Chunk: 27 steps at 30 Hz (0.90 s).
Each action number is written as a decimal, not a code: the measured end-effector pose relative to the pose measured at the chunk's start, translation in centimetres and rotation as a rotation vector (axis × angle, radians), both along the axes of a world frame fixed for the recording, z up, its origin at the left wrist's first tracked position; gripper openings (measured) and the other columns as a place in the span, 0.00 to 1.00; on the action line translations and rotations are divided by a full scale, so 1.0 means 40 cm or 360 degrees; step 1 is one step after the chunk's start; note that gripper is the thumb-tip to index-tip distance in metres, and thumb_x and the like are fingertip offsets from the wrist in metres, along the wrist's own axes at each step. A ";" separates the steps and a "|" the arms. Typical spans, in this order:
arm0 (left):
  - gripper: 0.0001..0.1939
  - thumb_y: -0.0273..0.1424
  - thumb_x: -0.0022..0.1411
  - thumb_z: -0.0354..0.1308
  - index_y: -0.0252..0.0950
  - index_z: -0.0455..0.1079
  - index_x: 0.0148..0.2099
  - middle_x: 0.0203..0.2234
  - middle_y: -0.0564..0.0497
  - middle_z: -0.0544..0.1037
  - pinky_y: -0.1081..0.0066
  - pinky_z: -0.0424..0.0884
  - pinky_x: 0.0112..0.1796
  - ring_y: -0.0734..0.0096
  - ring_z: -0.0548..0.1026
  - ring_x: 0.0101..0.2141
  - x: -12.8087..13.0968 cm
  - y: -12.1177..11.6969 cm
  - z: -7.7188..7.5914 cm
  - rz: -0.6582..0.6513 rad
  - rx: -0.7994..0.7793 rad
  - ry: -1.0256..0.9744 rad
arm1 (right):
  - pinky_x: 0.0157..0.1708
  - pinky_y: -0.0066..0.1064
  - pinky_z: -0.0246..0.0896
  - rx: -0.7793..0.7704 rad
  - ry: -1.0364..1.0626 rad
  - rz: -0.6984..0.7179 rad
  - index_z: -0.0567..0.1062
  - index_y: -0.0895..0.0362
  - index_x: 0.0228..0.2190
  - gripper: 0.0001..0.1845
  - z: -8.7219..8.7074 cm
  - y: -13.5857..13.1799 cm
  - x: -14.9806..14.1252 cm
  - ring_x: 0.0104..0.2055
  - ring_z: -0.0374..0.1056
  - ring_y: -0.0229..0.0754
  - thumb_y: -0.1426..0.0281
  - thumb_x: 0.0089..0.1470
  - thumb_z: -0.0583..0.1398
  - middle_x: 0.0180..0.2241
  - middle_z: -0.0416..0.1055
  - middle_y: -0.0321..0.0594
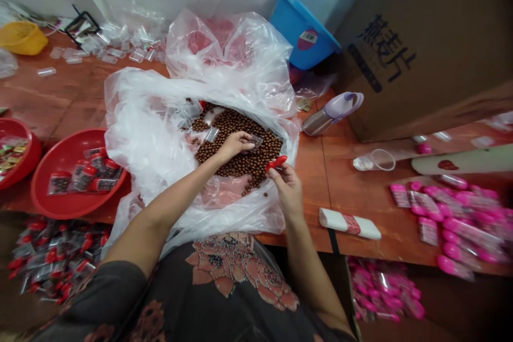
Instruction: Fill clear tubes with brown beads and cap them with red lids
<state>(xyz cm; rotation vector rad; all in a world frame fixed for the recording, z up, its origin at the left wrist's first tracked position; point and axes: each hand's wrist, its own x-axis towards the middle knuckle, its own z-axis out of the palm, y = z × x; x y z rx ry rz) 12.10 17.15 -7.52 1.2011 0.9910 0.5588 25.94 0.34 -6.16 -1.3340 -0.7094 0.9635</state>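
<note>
My left hand [239, 145] is closed on a small clear plastic container [257, 141], held just above a heap of brown chocolate balls [228, 127]. Between the fingers of my right hand [287, 184] is a red plastic cap [276, 162], near the right edge of the heap; its exact shape is hard to make out. The balls lie in a large, spread-open clear plastic bag [136, 128]. A few more clear containers [186, 115] rest in the bag at the heap's left side, and another lies on the balls behind my left hand.
Red basins [76, 203] with filled red-capped containers and wrapped sweets stand left. Loose clear containers [138, 53] lie at the back. A blue tub [302, 26], flask [331, 113], carton [401, 48], tissue pack [349, 223] and pink-capped containers [460, 208] are to the right.
</note>
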 end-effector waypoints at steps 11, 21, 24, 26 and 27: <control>0.11 0.26 0.53 0.63 0.33 0.80 0.41 0.30 0.49 0.80 0.77 0.69 0.27 0.72 0.74 0.28 0.051 -0.005 0.047 -0.0456 0.0337 0.0913 | 0.45 0.36 0.68 -0.0060 -0.0034 -0.0048 0.77 0.52 0.42 0.16 0.003 -0.025 -0.002 0.41 0.71 0.40 0.62 0.50 0.67 0.40 0.76 0.37; 0.12 0.19 0.47 0.68 0.30 0.70 0.35 0.25 0.55 0.73 0.73 0.72 0.33 0.79 0.72 0.26 0.057 -0.022 0.008 -0.0115 -0.0140 -0.0056 | 0.44 0.36 0.70 0.0002 -0.0062 -0.0173 0.74 0.53 0.46 0.20 -0.009 -0.029 0.021 0.42 0.72 0.40 0.61 0.52 0.65 0.43 0.76 0.39; 0.15 0.22 0.47 0.70 0.30 0.70 0.37 0.27 0.54 0.74 0.70 0.73 0.35 0.77 0.73 0.28 0.022 -0.039 0.038 -0.0103 -0.0210 -0.0195 | 0.49 0.38 0.68 0.0045 -0.0064 -0.0172 0.75 0.54 0.45 0.19 0.003 -0.016 0.016 0.45 0.72 0.40 0.61 0.52 0.66 0.44 0.76 0.40; 0.18 0.26 0.46 0.72 0.31 0.70 0.38 0.30 0.53 0.75 0.69 0.74 0.37 0.76 0.75 0.31 -0.010 -0.057 0.068 -0.0097 -0.0233 -0.0289 | 0.51 0.38 0.67 0.0075 -0.0060 -0.0153 0.76 0.53 0.45 0.19 0.016 -0.008 0.010 0.45 0.72 0.40 0.62 0.52 0.66 0.45 0.77 0.40; 0.19 0.28 0.46 0.73 0.31 0.70 0.39 0.32 0.52 0.76 0.68 0.74 0.38 0.75 0.75 0.32 -0.027 -0.068 0.083 -0.0090 -0.0236 -0.0329 | 0.51 0.38 0.67 0.0090 -0.0056 -0.0141 0.76 0.53 0.45 0.18 0.024 -0.004 0.007 0.45 0.72 0.40 0.62 0.52 0.66 0.45 0.77 0.39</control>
